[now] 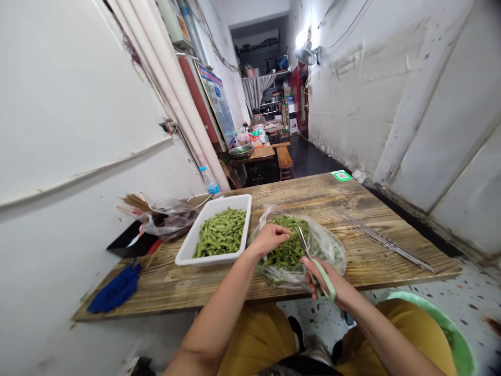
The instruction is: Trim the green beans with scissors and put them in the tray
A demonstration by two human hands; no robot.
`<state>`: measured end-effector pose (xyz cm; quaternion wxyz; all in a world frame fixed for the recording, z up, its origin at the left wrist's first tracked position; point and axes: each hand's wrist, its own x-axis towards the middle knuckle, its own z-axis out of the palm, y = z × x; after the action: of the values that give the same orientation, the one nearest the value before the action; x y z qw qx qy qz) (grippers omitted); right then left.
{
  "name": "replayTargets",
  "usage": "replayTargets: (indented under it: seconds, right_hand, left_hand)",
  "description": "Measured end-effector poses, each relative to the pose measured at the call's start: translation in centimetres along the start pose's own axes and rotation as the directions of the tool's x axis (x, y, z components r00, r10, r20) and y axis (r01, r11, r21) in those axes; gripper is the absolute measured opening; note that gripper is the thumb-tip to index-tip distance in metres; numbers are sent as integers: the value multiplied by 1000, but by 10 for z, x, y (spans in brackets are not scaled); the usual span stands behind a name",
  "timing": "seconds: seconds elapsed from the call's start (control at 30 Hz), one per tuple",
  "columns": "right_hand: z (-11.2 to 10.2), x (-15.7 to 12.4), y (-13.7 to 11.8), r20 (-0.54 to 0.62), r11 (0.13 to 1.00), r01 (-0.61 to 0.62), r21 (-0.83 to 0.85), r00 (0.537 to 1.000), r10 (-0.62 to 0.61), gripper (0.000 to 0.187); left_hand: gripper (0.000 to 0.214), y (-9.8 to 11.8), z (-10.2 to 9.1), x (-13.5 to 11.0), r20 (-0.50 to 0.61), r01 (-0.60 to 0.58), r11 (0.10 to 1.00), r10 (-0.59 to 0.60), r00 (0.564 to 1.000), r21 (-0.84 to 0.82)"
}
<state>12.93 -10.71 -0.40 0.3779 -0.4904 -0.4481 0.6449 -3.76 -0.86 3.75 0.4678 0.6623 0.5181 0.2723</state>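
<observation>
My right hand [323,279] grips a pair of scissors [319,271] with pale green handles, its metal blades pointing up and away. To its left, my left hand [272,239] is closed in a pinch on a green bean pod [292,235] beside the blades. Both hands are over an opened clear plastic bag [329,250] that holds a heap of green pods and trimmings [287,256]. Left of the bag stands a white plastic tray [249,209], with many green pods [221,232] piled inside.
Metal skewers [387,243] lie at the table's right. On the left are a blue cloth [115,290], a black box [131,240], plastic bags [172,216] and a water bottle [213,187]. A green tub [462,334] stands on the floor. Another person [257,119] sits far back.
</observation>
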Motion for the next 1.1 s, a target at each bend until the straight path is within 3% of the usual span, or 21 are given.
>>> replayTargets:
  seconds: [0.17, 0.33, 0.47, 0.6, 0.73, 0.97, 1.1]
  right_hand:
    - [2, 3, -1, 5, 997, 22, -79, 1000, -22, 44]
    - [0, 4, 7, 5, 996, 27, -83, 1000, -27, 44]
    - [0, -2, 8, 19, 1000, -7, 8, 1000, 7, 45]
    - [4, -10, 5, 56, 994, -54, 92, 997, 49, 46]
    - [5, -11, 5, 52, 998, -40, 55, 998, 37, 47]
    - [4, -5, 5, 21, 999, -24, 49, 1000, 23, 44]
    - [4, -5, 7, -17, 997, -70, 41, 997, 71, 46]
  left_hand:
    - [20, -1, -1, -6, 63, -1, 997, 6, 998, -75]
    - [19, -8, 2, -6, 146, 99, 969, -67, 987, -225]
    - [27, -13, 12, -7, 75, 148, 840, -128, 989, -522]
    - [34, -16, 24, -9, -67, 71, 707, -165, 984, -703]
    - [36, -16, 30, -10, -155, 9, 682, -178, 972, -731]
    - [37, -14, 43, -14, -185, -14, 701, -169, 968, -713]
    - [32, -18, 35, -13, -238, -19, 793, -160, 958, -609]
